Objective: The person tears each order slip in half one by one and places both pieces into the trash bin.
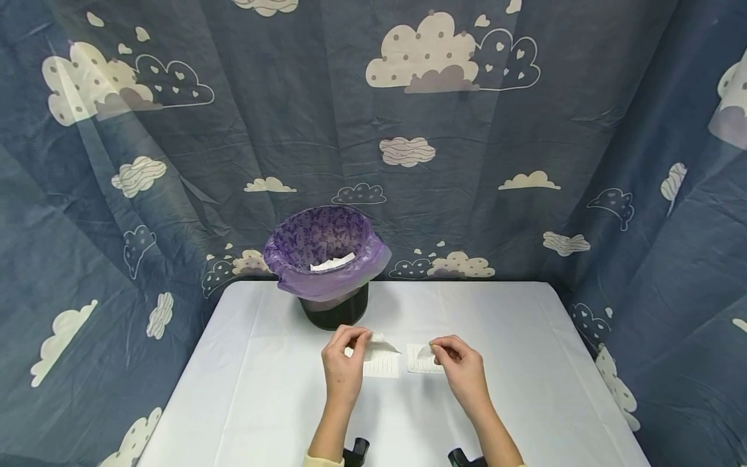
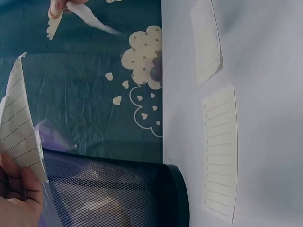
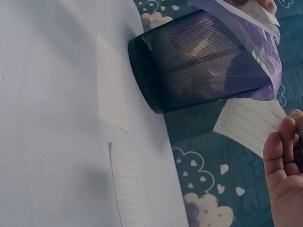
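My left hand (image 1: pixel 343 363) pinches a torn piece of lined paper (image 2: pixel 20 123), raised above the table. To the right, my right hand (image 1: pixel 465 373) pinches another torn paper piece (image 3: pixel 248 118), which has small checkboxes along one side and a ragged edge. Beneath the hands, two lined paper strips lie flat on the table, a left strip (image 1: pixel 382 370) and a right strip (image 1: pixel 417 363), with a small gap between them. The held pieces partly cover these strips in the head view.
Behind my left hand stands a black mesh wastebasket (image 1: pixel 338 312) lined with a purple bag (image 1: pixel 332 287). White paper (image 1: pixel 332 263) shows inside it. A white cloth covers the table (image 1: pixel 280 389), and a blue cloud-patterned curtain (image 1: pixel 327 123) hangs around the back and sides.
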The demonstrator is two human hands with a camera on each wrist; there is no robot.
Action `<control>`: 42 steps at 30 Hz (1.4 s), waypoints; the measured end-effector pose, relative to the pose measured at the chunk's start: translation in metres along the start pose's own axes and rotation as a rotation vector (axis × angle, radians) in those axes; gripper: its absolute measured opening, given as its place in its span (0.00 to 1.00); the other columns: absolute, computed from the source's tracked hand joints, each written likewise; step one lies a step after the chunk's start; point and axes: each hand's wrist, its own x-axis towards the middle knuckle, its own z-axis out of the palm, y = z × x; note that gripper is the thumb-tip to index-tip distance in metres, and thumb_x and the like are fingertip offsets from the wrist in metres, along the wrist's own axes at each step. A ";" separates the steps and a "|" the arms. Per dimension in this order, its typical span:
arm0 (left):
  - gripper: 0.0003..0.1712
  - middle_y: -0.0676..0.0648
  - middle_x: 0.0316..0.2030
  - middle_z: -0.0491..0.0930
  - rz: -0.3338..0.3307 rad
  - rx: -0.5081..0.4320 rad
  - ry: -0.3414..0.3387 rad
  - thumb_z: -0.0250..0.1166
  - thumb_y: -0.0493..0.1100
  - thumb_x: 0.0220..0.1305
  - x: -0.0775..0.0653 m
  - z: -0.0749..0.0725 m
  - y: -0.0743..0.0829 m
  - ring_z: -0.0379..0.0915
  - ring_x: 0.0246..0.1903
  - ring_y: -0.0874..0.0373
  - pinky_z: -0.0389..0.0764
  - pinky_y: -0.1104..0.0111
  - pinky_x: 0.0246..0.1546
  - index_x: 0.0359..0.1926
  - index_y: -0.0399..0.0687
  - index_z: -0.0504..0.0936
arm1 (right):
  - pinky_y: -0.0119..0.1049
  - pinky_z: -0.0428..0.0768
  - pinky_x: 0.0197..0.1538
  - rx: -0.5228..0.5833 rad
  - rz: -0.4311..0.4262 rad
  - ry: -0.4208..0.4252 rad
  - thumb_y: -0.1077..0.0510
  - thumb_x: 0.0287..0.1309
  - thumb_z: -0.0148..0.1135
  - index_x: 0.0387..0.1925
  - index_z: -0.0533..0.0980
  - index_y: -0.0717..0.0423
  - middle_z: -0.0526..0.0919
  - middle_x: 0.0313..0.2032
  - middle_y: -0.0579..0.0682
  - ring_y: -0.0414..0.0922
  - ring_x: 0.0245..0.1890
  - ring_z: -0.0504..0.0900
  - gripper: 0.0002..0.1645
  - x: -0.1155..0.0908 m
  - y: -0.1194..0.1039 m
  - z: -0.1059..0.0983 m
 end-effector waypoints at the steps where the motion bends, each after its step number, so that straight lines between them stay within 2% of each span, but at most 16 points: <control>1: 0.05 0.53 0.32 0.86 -0.003 0.000 0.003 0.75 0.34 0.64 0.000 -0.001 0.000 0.76 0.31 0.62 0.77 0.77 0.35 0.34 0.49 0.91 | 0.25 0.84 0.39 -0.002 0.002 0.000 0.65 0.69 0.68 0.42 0.85 0.62 0.88 0.41 0.56 0.36 0.33 0.83 0.04 0.000 0.000 0.000; 6: 0.03 0.53 0.32 0.86 -0.016 0.004 0.003 0.75 0.37 0.65 0.001 -0.002 -0.002 0.76 0.31 0.62 0.77 0.77 0.35 0.34 0.49 0.91 | 0.25 0.85 0.40 0.021 0.004 -0.006 0.66 0.69 0.68 0.42 0.85 0.61 0.88 0.41 0.56 0.35 0.34 0.84 0.03 0.001 0.000 0.001; 11: 0.04 0.53 0.32 0.86 -0.008 -0.002 0.008 0.75 0.35 0.65 0.003 -0.004 -0.001 0.76 0.31 0.61 0.77 0.78 0.35 0.34 0.48 0.91 | 0.26 0.86 0.41 0.028 -0.008 -0.014 0.66 0.69 0.68 0.42 0.85 0.63 0.87 0.41 0.56 0.35 0.34 0.84 0.04 0.002 -0.002 0.004; 19: 0.04 0.52 0.32 0.86 0.078 0.006 0.027 0.74 0.35 0.65 0.014 -0.010 0.003 0.78 0.32 0.58 0.78 0.77 0.36 0.34 0.47 0.91 | 0.29 0.87 0.42 0.029 -0.060 -0.021 0.65 0.69 0.68 0.42 0.85 0.60 0.87 0.41 0.54 0.37 0.34 0.85 0.03 0.009 -0.015 0.012; 25: 0.03 0.50 0.33 0.87 0.149 0.007 0.069 0.74 0.35 0.66 0.033 -0.016 0.013 0.80 0.32 0.57 0.79 0.78 0.38 0.34 0.45 0.91 | 0.29 0.87 0.43 0.027 -0.130 -0.041 0.65 0.69 0.68 0.42 0.86 0.57 0.87 0.41 0.52 0.38 0.35 0.85 0.03 0.023 -0.036 0.022; 29: 0.03 0.47 0.32 0.87 0.171 -0.011 0.112 0.74 0.33 0.65 0.050 -0.022 0.022 0.80 0.32 0.56 0.78 0.79 0.38 0.35 0.44 0.91 | 0.24 0.84 0.42 0.037 -0.210 -0.058 0.65 0.69 0.68 0.42 0.86 0.58 0.87 0.40 0.52 0.38 0.36 0.84 0.03 0.038 -0.054 0.030; 35: 0.05 0.43 0.32 0.86 0.218 -0.045 0.176 0.74 0.29 0.62 0.075 -0.030 0.034 0.78 0.32 0.58 0.76 0.79 0.38 0.34 0.42 0.91 | 0.22 0.83 0.42 0.120 -0.337 -0.081 0.64 0.69 0.68 0.41 0.86 0.61 0.87 0.41 0.54 0.36 0.36 0.84 0.03 0.062 -0.084 0.042; 42: 0.03 0.40 0.34 0.85 0.254 -0.052 0.212 0.72 0.33 0.67 0.103 -0.036 0.043 0.77 0.36 0.61 0.77 0.79 0.43 0.35 0.37 0.89 | 0.23 0.82 0.42 0.226 -0.455 -0.116 0.67 0.69 0.68 0.41 0.85 0.66 0.85 0.40 0.58 0.35 0.35 0.83 0.04 0.086 -0.115 0.062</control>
